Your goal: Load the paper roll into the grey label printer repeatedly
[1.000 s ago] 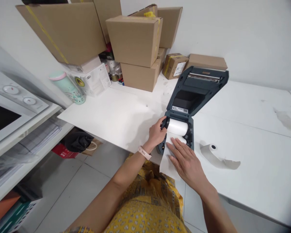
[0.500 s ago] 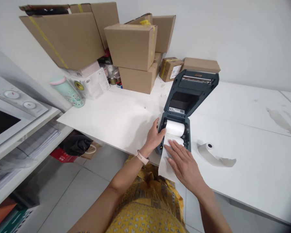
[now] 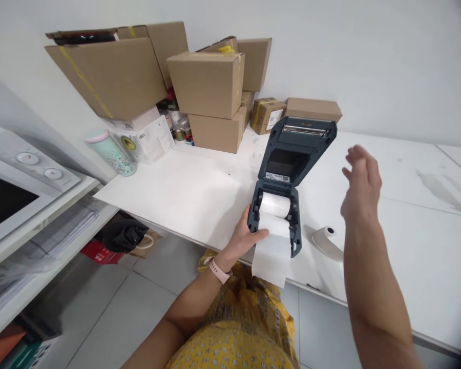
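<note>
In the head view, here's the left hand (image 3: 246,237), clasping the near left side of a dark blue-grey, boxy plastic label printer (image 3: 295,225), thumb across the edge of a thin, white, flat paper strip (image 3: 272,256), fingers along the outer wall; how hard it presses, I cannot tell. And the right hand (image 3: 361,185) is up in the air, empty, fingers loosely bent, a little blurred!

The printer stands between the 2 hands, its hinged lid (image 3: 305,142) tipped up beyond the left fingers. Just ahead of the left thumb sits a fat white cylindrical paper roll (image 3: 275,204), the strip reaching toward the wearer, past the table's near edge. Nearer than the right hand, partly behind its forearm, lies a small loose whitish paper roll (image 3: 326,242).

Handling? The paper looks light, limp, perhaps slick and easily creased: a gentle pinch at the strip's side edges should suit. The case looks stiff and fairly heavy, best steadied by its side walls, the lid by its rim
</note>
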A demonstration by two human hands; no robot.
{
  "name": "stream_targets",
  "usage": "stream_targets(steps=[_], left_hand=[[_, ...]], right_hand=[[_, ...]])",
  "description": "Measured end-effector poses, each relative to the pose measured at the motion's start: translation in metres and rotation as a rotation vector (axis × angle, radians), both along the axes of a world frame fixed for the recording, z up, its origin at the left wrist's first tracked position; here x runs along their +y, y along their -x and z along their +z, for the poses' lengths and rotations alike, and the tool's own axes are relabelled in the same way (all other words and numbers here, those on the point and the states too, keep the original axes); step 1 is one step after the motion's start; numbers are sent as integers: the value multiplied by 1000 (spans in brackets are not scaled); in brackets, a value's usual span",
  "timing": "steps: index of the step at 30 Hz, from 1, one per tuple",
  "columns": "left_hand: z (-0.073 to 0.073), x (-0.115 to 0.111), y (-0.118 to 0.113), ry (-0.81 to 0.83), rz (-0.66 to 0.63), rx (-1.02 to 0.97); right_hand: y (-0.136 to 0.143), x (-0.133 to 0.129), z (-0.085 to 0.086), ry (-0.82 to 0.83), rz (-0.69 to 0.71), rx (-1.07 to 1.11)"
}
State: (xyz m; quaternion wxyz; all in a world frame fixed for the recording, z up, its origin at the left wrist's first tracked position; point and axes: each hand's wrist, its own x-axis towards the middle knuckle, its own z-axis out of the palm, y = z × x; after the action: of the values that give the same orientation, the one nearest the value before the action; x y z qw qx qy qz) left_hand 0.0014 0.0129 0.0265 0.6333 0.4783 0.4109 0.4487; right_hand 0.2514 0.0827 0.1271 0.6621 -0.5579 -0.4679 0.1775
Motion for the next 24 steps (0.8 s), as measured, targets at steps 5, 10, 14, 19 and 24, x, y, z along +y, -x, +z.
stream_targets(steps=[5, 10, 14, 19, 24], left_hand=[[1, -2, -3, 17, 9, -1], [3, -12, 6, -15, 66, 109], [23, -14, 23, -172, 303, 140], [52, 17, 19, -537, 601, 95], [71, 53, -12, -952, 356, 298]], right_hand=[[-9, 90, 43, 171, 295, 279], [14, 63, 25, 36, 418, 244], [21, -14, -19, 31, 449, 216], [37, -75, -48, 170, 357, -163], [58, -60, -32, 85, 217, -659]])
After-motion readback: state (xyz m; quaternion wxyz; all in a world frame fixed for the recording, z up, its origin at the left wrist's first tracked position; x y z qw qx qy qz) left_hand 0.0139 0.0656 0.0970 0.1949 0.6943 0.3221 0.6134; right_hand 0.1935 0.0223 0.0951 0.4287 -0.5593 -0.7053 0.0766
